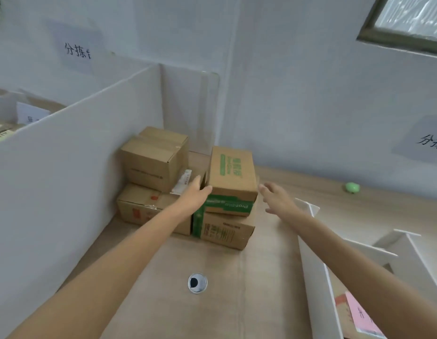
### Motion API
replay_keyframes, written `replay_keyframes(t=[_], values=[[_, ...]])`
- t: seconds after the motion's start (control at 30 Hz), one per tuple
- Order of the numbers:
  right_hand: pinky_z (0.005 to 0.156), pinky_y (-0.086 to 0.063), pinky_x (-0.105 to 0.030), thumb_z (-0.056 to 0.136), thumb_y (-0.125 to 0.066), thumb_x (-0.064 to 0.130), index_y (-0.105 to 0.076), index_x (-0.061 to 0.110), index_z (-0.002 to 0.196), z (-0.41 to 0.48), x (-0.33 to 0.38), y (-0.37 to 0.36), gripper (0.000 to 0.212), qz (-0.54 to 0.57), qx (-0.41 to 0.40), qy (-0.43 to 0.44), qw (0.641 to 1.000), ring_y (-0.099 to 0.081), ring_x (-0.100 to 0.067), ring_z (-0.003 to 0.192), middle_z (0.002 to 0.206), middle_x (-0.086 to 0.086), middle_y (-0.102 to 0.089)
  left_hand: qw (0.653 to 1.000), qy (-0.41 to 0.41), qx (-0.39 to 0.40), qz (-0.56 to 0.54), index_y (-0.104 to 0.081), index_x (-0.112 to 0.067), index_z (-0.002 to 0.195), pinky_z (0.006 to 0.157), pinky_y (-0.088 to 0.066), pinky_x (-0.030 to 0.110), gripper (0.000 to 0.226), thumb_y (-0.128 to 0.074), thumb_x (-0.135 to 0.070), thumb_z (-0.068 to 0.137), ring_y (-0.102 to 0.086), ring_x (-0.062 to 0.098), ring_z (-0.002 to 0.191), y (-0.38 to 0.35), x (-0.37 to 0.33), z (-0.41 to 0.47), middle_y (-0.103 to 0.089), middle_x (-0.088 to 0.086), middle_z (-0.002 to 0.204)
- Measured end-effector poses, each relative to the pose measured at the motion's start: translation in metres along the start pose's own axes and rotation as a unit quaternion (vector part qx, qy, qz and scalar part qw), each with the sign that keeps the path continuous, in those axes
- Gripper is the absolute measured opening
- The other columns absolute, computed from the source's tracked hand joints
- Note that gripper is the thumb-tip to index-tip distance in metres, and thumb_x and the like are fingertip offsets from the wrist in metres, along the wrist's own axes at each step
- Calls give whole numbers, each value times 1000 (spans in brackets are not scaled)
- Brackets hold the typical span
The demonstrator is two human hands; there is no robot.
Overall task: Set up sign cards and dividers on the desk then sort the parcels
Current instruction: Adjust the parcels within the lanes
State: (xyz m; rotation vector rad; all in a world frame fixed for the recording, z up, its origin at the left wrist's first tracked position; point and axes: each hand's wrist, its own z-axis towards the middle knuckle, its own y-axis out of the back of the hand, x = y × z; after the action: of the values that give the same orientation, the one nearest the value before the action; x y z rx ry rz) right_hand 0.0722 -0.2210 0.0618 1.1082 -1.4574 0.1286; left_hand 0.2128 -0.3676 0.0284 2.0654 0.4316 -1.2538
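Note:
Several cardboard parcels are stacked in the desk's far left corner. A green-printed box point(231, 177) lies on top of a larger green-striped box point(222, 231). To the left, a plain brown box point(152, 159) sits on a taped box point(144, 209). My left hand point(195, 194) touches the left side of the top green-printed box with straight fingers. My right hand point(277, 198) hovers open just right of that box, apart from it. White dividers point(315, 263) stand at the right, with a pink sign card point(359, 314) beside them.
A tall white partition point(73, 167) walls off the left side. The brown desk point(188, 314) has a round cable hole point(197, 283) near the middle. A small green object point(352, 187) lies at the back right. Paper signs hang on the wall.

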Motion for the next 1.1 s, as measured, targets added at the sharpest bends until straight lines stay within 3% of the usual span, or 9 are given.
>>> replay_keyframes(t=[0.27, 0.4, 0.5, 0.57, 0.7, 0.77, 0.93, 1.0, 1.1], values=[[92, -47, -47, 100, -36, 23, -47, 10, 126, 9, -16, -35, 31, 148, -24, -73, 986, -50, -22, 100, 114, -8, -55, 980, 9, 1, -198, -39, -18, 139, 100, -35, 29, 46, -22, -39, 101, -42, 17, 125, -22, 20, -19, -44, -1, 141], [90, -49, -56, 98, -42, 16, -49, 4, 120, -50, -30, -10, 25, 269, 3, -64, 961, -54, -24, 98, 99, -8, -54, 982, -67, -57, -166, -57, -16, 111, 67, -42, 10, 20, -43, -11, 98, -52, 10, 105, -11, 20, -70, -57, 1, 122], [89, -50, -55, 97, -46, 14, -48, 5, 125, -109, -26, 20, 29, 279, 4, -2, 960, -54, -25, 105, 102, -5, -55, 985, -100, -42, -133, -55, -17, 107, 72, -44, 16, 20, -58, -8, 90, -55, 15, 108, -4, -1, -120, -59, 1, 114], [87, -52, -53, 97, -46, 17, -47, 10, 126, -153, -20, 44, 29, 265, -4, 41, 963, -54, -24, 111, 109, -5, -56, 986, -114, -9, -119, -49, -18, 120, 81, -48, 25, 37, -65, -17, 86, -53, 17, 112, -3, -21, -161, -56, 4, 123], [82, -56, -49, 98, -42, 13, -50, 9, 125, -263, -18, 101, 29, 287, 10, 116, 951, -55, -20, 103, 108, -8, -57, 986, -123, 71, -87, -1, -31, 147, 110, -34, 47, 130, -80, -61, 48, -38, 20, 133, -8, -42, -261, -29, 3, 149], [82, -56, -49, 96, -42, 11, -52, 8, 123, -330, -29, 124, 28, 309, 35, 144, 939, -56, -21, 99, 106, -9, -57, 969, -139, 150, -142, 1, -37, 146, 107, -37, 48, 139, -83, -64, 39, -49, 21, 126, -21, -45, -321, -38, 6, 147], [83, -57, -36, 81, -65, 30, -50, 17, 129, -488, -74, 173, 52, 239, 80, 206, 946, -60, -19, 105, 118, -5, -62, 901, -158, 255, -314, -43, -16, 133, 90, -53, 40, 100, -89, -42, 48, -59, 27, 115, -83, -37, -470, -60, 10, 127], [85, -55, -24, 91, -58, 21, -46, 19, 134, -534, -84, 182, 45, 118, 24, 217, 969, -61, -15, 107, 119, 1, -62, 908, -163, 213, -322, -52, -16, 122, 80, -57, 34, 81, -87, -34, 52, -65, 22, 105, -105, -36, -519, -67, 5, 115], [98, -47, -29, 81, -61, 52, -47, 33, 130, -595, -97, 189, 54, 11, -44, 221, 974, -60, -9, 109, 122, 6, -61, 935, -181, 133, -273, -54, -23, 115, 77, -57, 32, 60, -80, -23, 61, -67, 17, 98, -137, -46, -587, -67, 4, 113]])
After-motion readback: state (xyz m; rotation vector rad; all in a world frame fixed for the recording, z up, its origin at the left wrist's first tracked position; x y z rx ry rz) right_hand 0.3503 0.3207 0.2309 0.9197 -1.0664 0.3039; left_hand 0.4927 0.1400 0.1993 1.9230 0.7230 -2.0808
